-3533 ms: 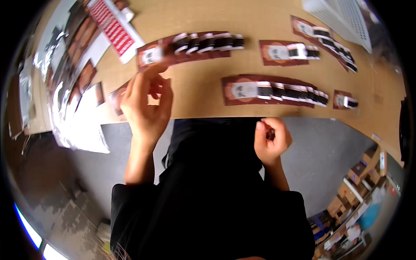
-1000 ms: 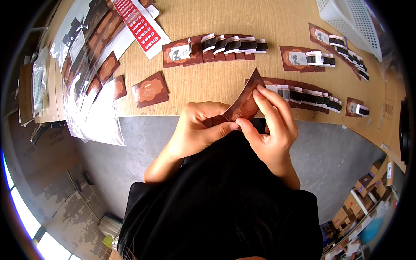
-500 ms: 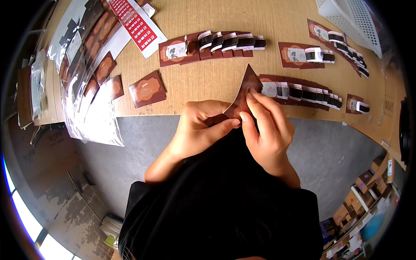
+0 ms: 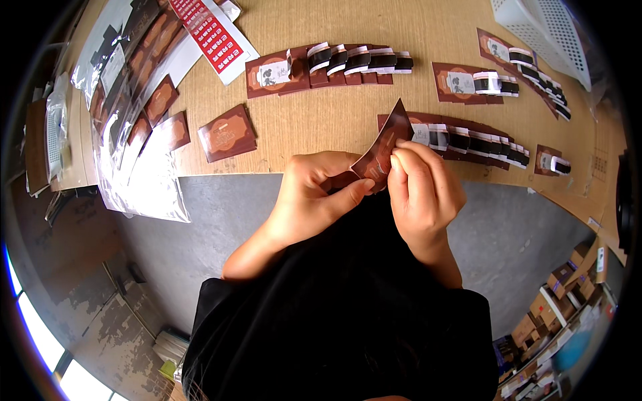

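Over the near edge of the table, a glossy brown printed card [image 4: 386, 148] is held up, bent and tilted, with one corner pointing away from me. My left hand [image 4: 313, 190] grips its lower left part between thumb and fingers. At the card's right edge my right hand [image 4: 428, 190] is closed in a pinch; its fingertips hide whether they hold the card itself or a small part on it. Just beyond my right hand lies a row of overlapping brown cards [image 4: 491, 125] bearing white-and-black curved strips. A small stack of plain brown cards [image 4: 228, 134] rests to the left.
Another overlapping card row [image 4: 277, 72] lies farther back. More card groups [image 4: 461, 83] are at the right, near a white perforated basket [image 4: 528, 30]. A red-and-white sticker sheet [image 4: 212, 40] and a clear plastic bag [image 4: 144, 180] with brown cards occupy the left.
My right hand has shifted right, its fingertips now pinched at the card's right edge. The card has turned, showing more of its printed face. My left hand keeps its grip.
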`<state>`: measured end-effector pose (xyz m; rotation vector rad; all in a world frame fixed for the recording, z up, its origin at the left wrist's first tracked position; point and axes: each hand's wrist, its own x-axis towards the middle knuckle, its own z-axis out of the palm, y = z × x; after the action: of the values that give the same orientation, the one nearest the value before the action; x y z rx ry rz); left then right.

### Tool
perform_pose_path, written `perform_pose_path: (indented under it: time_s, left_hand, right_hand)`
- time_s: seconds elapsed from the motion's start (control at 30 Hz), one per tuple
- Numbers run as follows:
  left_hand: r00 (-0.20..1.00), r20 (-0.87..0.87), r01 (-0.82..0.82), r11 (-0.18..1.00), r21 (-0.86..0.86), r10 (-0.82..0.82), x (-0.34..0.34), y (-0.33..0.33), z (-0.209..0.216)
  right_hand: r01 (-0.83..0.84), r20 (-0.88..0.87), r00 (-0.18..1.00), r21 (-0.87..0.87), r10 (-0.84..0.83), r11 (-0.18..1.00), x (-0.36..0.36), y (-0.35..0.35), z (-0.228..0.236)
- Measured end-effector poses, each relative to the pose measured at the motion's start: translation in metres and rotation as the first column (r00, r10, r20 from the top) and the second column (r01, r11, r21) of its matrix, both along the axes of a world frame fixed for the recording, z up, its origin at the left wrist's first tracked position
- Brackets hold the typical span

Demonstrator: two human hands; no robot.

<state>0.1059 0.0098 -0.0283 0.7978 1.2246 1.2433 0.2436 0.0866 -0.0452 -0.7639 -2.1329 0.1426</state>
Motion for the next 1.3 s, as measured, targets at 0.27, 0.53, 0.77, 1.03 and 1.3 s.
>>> perform_pose_path:
  time_s: [0.27,0.53,0.77,1.03,1.3]
  left_hand:
    - [0.994,-0.112,0.016,1.000,-0.007,-0.017,-0.002,0.002,0.003]
    - [0.987,-0.160,-0.026,1.000,0.006,0.027,0.002,0.002,-0.001]
    - [0.999,0.017,-0.039,0.999,-0.034,0.040,0.001,0.002,-0.003]
    - [0.998,0.021,-0.062,0.998,-0.032,0.063,-0.003,0.002,-0.003]
    - [0.997,0.026,-0.067,0.997,-0.027,0.067,-0.012,-0.001,-0.006]
  right_hand:
    - [-0.025,-0.037,0.999,-0.237,0.017,0.971,0.003,-0.008,0.009]
    - [0.021,0.047,0.999,0.053,-0.024,0.998,-0.006,-0.009,-0.002]
    - [-0.023,-0.132,0.991,-0.312,-0.019,0.950,-0.001,-0.007,0.004]
    - [-0.168,-0.262,0.965,-0.583,0.012,0.795,0.009,-0.002,0.005]
    - [-0.369,-0.437,0.894,-0.843,-0.099,0.392,0.017,-0.002,0.005]
